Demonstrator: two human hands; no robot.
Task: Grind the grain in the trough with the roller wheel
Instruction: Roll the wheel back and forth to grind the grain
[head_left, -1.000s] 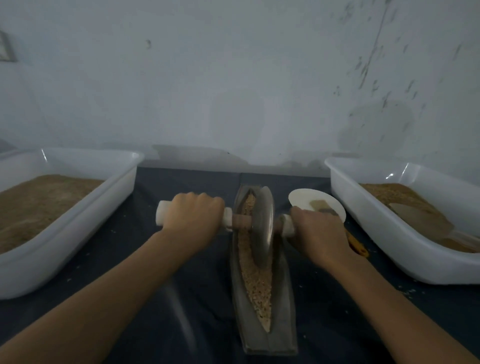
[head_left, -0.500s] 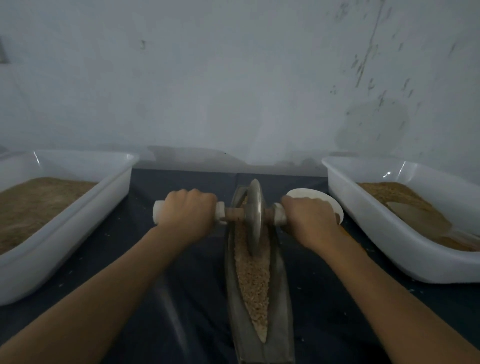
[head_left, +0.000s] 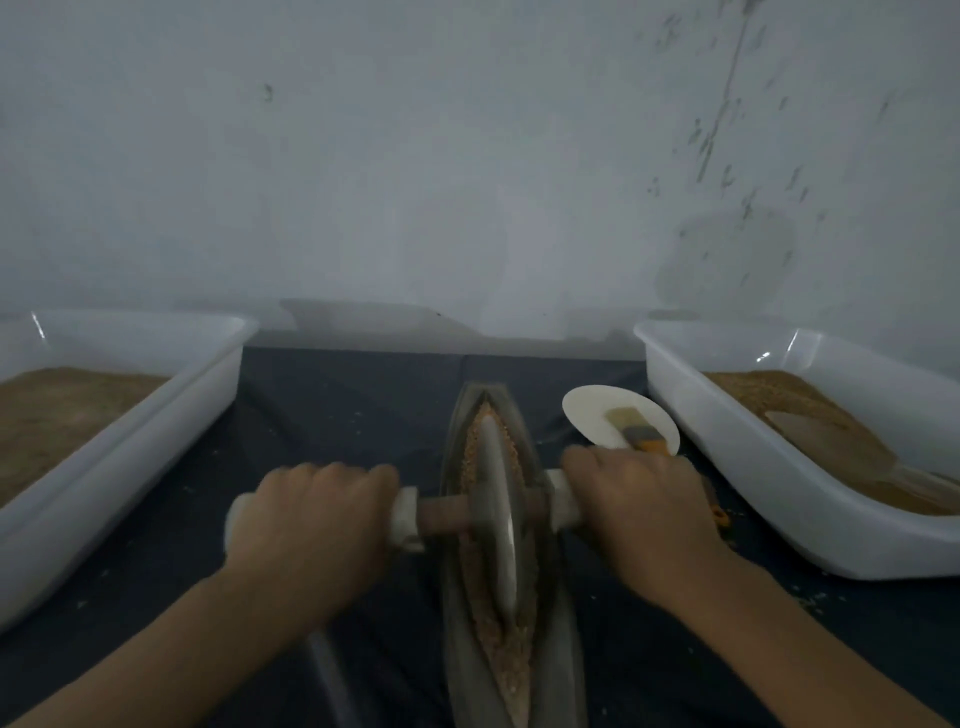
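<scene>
A narrow boat-shaped metal trough (head_left: 566, 639) lies lengthwise on the dark cloth in front of me, filled with brown crushed grain (head_left: 511, 670). The metal roller wheel (head_left: 497, 519) stands on edge in the trough at its middle, on a wooden axle with white handles. My left hand (head_left: 311, 525) grips the left handle (head_left: 405, 519). My right hand (head_left: 639, 514) grips the right handle (head_left: 560, 499). Both hands are slightly blurred.
A white tub (head_left: 171, 410) of brown meal sits at the left. At the right, a second white tub (head_left: 727, 467) holds grain and a scoop (head_left: 831, 441). A small white dish (head_left: 587, 410) with a brush (head_left: 636, 428) lies beyond my right hand. A wall rises just behind.
The wheel rolled to the far end of the trough, then back toward me to the middle. Both hands moved with it, and the dish and brush are uncovered again.
</scene>
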